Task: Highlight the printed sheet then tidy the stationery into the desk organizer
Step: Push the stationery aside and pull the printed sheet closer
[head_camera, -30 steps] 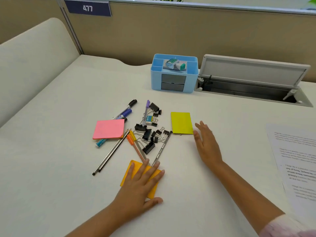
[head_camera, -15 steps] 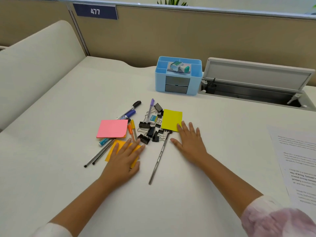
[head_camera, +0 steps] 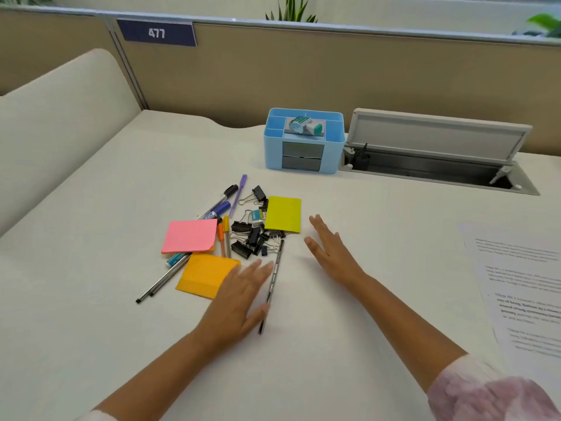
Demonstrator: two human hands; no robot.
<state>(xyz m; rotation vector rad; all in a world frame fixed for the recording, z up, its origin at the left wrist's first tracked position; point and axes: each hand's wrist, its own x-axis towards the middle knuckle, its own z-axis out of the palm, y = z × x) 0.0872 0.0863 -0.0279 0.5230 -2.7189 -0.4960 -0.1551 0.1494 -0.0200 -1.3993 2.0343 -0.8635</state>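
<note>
My left hand (head_camera: 239, 294), open and empty, covers the orange pad's (head_camera: 205, 275) corner; my right hand (head_camera: 331, 253), open and empty, lies beyond.

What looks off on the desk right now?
Stationery lies in a loose heap on the desk, not in the blue organizer: binder clips are jumbled, the orange sticky pad has a folded corner, and a stamp-like item lies tilted across the organizer's top.

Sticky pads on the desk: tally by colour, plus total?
Pink pad: 1
Orange pad: 1
Yellow pad: 1
Total: 3
</note>
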